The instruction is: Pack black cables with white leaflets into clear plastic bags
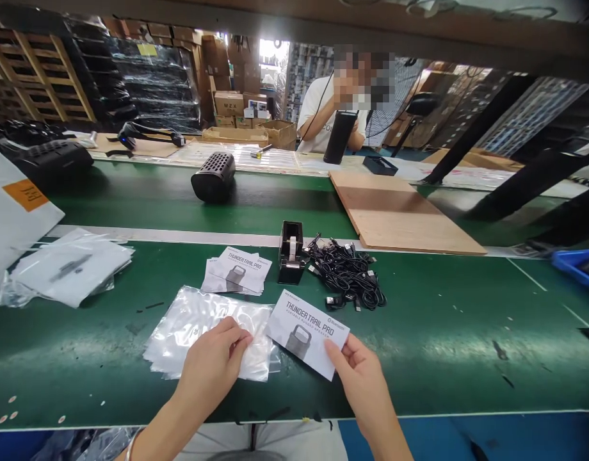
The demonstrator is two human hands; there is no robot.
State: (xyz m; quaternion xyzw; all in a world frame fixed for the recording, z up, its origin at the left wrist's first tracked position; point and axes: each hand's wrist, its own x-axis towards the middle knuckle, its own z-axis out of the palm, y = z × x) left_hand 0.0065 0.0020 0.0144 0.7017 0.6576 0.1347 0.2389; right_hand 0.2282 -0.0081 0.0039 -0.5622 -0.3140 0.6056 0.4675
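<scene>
My right hand (pixel 364 374) grips the right edge of a white booklet (pixel 287 320) printed "Thunder Trail Pro", thumb on top. My left hand (pixel 220 355) is closed, its fingertips pinching at the top of a stack of clear plastic bags (pixel 179 326); the exact hold is partly hidden. Behind the bags lies a small pile of matching booklets (pixel 246 262). A black tape dispenser (pixel 290 272) stands to the right of that pile. Beside it is a tangled heap of black USB cables (pixel 347 272).
Filled plastic bags (pixel 73 266) lie at the left. A black speaker (pixel 214 176) rests on the green belt, with a wooden board (pixel 400 214) to its right. A blue bin (pixel 577 266) sits at the far right. Across the line, a person (pixel 318 105) holds another black speaker (pixel 340 137).
</scene>
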